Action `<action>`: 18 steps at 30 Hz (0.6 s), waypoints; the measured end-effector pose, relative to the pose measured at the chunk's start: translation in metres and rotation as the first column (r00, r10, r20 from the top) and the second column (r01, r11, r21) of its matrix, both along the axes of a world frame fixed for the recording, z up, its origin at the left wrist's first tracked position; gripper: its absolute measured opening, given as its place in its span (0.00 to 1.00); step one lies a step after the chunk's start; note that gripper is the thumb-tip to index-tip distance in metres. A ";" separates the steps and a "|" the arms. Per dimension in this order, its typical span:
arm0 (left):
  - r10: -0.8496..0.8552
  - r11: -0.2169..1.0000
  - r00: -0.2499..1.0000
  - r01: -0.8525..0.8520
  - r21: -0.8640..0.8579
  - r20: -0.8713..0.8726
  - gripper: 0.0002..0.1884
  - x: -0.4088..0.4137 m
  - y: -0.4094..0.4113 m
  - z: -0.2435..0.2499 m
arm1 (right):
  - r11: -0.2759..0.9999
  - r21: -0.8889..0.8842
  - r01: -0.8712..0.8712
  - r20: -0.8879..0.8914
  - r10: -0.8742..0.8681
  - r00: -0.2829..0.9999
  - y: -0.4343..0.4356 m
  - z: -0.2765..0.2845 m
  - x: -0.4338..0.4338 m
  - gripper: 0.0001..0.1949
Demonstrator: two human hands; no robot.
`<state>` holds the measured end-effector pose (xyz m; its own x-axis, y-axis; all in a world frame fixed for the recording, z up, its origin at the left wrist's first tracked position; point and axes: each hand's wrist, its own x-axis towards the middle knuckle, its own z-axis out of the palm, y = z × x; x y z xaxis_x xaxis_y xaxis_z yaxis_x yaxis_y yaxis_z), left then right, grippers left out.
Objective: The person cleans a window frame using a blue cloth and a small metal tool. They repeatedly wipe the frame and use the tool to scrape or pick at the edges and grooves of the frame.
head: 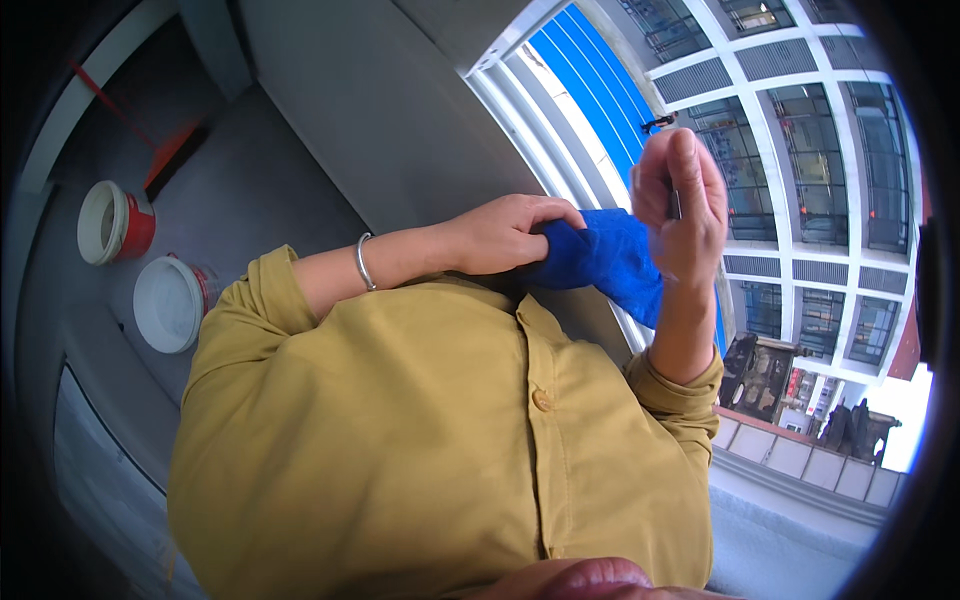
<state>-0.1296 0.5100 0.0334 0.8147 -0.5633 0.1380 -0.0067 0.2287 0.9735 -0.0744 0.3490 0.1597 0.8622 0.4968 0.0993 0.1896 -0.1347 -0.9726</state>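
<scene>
My left hand (504,234), with a metal bangle on its wrist, grips a blue cloth (600,251) between thumb and fingers. The cloth hangs in front of my body, close to the white window frame (517,124). My right hand (681,206) is raised in a fist at the right end of the cloth, its thumb pressed over the curled fingers. A thin metal piece (676,204) sticks out of this fist; most of it is hidden, so its kind is unclear. Whether the fist also touches the cloth cannot be told.
Two white-and-red plastic buckets (174,304) stand on the grey floor at left, near a red long-handled dustpan or broom (174,161). A grey wall (375,105) runs up to the window. Outside are a blue roof (592,82) and a white-framed building (787,165).
</scene>
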 end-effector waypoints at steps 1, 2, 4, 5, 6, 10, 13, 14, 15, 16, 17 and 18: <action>-0.032 0.999 0.994 0.028 -0.038 -0.102 0.26 0.000 0.002 0.002 | 0.999 0.029 -0.016 -0.149 0.021 0.989 0.003 -0.001 -0.007 0.28; -0.026 0.998 1.000 0.026 -0.050 0.004 0.27 0.003 0.000 -0.009 | 1.000 0.011 -0.010 -0.247 0.012 0.969 0.005 -0.001 -0.011 0.32; -0.027 0.989 0.998 0.019 -0.145 -0.055 0.24 0.001 -0.002 -0.011 | 0.997 0.074 0.014 -0.332 0.012 0.943 0.009 -0.003 -0.016 0.39; -0.030 0.982 0.996 0.013 -0.191 -0.084 0.23 0.000 -0.002 -0.010 | 0.988 0.150 0.029 -0.317 0.020 0.948 0.011 -0.005 -0.018 0.42; -0.154 0.955 0.962 0.086 -0.285 -0.226 0.27 0.000 0.000 -0.009 | 0.974 0.225 0.039 -0.306 0.032 0.951 0.011 -0.007 -0.019 0.44; -0.320 0.906 0.895 0.193 -0.377 -0.311 0.21 -0.005 0.006 0.001 | 0.881 0.450 -0.147 -0.112 0.219 0.969 -0.005 -0.014 -0.021 0.47; -0.405 0.807 0.857 0.170 -0.566 -0.319 0.17 -0.006 0.000 -0.007 | 0.938 0.265 -0.224 0.036 0.223 0.974 -0.005 -0.021 -0.031 0.47; -0.397 0.768 0.847 0.095 -0.633 -0.355 0.17 -0.010 -0.005 -0.004 | 0.948 0.229 -0.221 0.019 0.222 0.975 -0.002 -0.024 -0.038 0.47; -0.388 0.722 0.836 0.014 -0.692 -0.388 0.17 -0.012 -0.007 -0.001 | 0.976 0.118 -0.185 0.042 0.181 0.983 0.001 -0.019 -0.045 0.45; -0.372 0.757 0.858 0.058 -0.651 -0.356 0.22 -0.011 -0.010 -0.005 | 0.979 0.077 -0.190 0.106 0.182 0.978 0.000 -0.023 -0.047 0.43; -0.354 0.775 0.863 0.055 -0.629 -0.361 0.22 -0.010 -0.010 -0.003 | 0.972 0.092 -0.217 0.154 0.202 0.967 -0.001 -0.026 -0.046 0.40; -0.341 0.793 0.865 0.054 -0.607 -0.368 0.22 -0.009 -0.009 0.001 | 0.965 0.105 -0.240 0.201 0.216 0.955 -0.002 -0.028 -0.046 0.38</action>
<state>-0.1384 0.5011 0.0342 0.7430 -0.6547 0.1388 0.4923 0.6752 0.5494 -0.1202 0.3474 0.1320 0.6873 0.6509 0.3225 0.3801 0.0560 -0.9232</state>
